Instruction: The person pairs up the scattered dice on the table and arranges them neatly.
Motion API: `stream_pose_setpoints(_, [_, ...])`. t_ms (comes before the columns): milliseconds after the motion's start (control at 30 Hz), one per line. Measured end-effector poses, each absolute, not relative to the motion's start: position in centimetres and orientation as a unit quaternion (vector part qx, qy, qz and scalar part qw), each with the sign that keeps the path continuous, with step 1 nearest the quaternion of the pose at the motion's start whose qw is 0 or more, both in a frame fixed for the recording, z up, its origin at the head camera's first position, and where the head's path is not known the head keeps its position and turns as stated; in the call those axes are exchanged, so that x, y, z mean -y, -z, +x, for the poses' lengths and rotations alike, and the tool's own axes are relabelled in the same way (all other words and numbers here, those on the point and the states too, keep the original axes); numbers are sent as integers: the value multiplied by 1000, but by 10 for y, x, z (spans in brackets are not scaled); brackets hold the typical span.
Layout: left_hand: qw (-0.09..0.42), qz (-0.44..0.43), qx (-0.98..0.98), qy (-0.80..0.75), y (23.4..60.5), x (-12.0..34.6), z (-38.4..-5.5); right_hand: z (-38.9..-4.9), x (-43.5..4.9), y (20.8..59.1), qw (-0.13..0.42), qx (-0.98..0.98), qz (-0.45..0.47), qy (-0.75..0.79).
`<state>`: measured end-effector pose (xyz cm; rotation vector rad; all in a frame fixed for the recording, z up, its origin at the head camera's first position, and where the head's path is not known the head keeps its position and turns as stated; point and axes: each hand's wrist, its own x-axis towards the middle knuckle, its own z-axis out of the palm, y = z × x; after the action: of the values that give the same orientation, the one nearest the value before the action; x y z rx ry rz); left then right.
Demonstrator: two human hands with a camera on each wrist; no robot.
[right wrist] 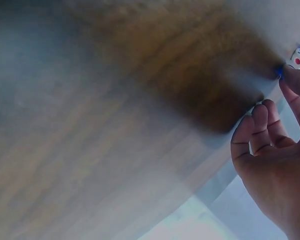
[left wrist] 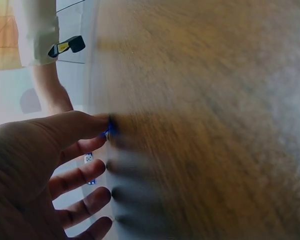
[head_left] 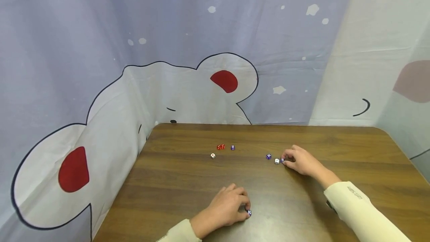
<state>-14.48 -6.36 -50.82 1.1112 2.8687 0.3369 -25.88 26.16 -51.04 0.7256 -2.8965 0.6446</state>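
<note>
Near the front of the table, my left hand (head_left: 229, 205) pinches a blue die (head_left: 249, 212) between thumb and forefinger. In the left wrist view the other fingers are spread apart, and the blue die (left wrist: 110, 130) is mostly covered by the fingertips. Farther right, my right hand (head_left: 304, 162) pinches another blue die (head_left: 282, 160) at the tabletop. Just left of it sits a white die (head_left: 277, 161), which also shows as a white die (right wrist: 299, 59) beyond the thumb in the right wrist view. A blue die (head_left: 268, 156) lies a little farther left.
Toward the back of the wooden table (head_left: 181, 182) lie two red dice (head_left: 220, 146) side by side, a blue die (head_left: 233, 147) to their right and a white die (head_left: 213, 155) in front. A patterned curtain (head_left: 285, 47) hangs behind the table's far edge.
</note>
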Motion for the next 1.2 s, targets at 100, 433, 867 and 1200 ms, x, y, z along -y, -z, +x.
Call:
stream_pose_setpoints(100, [25, 359, -926, -110, 508, 64, -145, -254, -262, 510, 45, 949, 235, -208])
stream_pose_setpoints(433, [21, 361, -926, -110, 507, 64, -144, -233, -256, 509, 29, 952, 226, -205])
stream_pose_setpoints(867, [10, 358, -927, -106, 508, 63, -145, -206, -237, 504, 11, 953, 222, -208])
stream_pose_setpoints(1200, [8, 356, -929, -101, 508, 63, -144, -189, -222, 503, 9, 953, 227, -200])
